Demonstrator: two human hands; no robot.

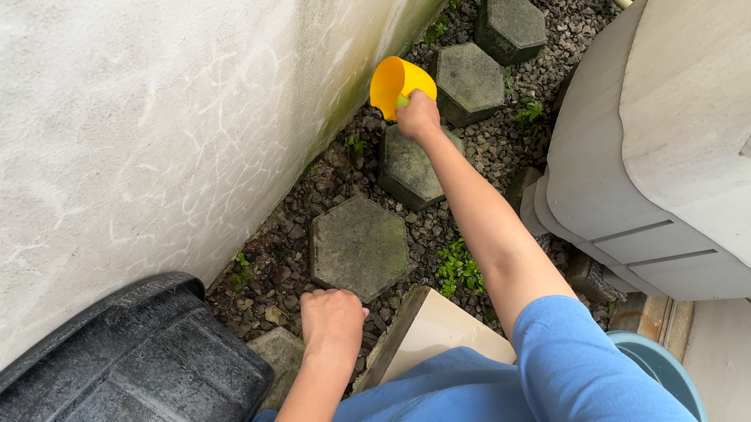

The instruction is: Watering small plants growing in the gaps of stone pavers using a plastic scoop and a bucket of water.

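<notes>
The right hand (pixel 419 116) gripped a yellow cup (pixel 398 84) beside the wall (pixel 83 137); the left hand (pixel 330 317), fisted and empty, hung nearer. A steady tilt seemed wise.

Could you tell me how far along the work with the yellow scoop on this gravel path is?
Done: nothing visibly finished; no wet or cleared patch shows on the gravel. In hand: the right hand holds the yellow scoop out, tilted toward the wall, above the stepping stones. The left hand is a closed fist near the nearest stone. Left: cannot tell.
</notes>
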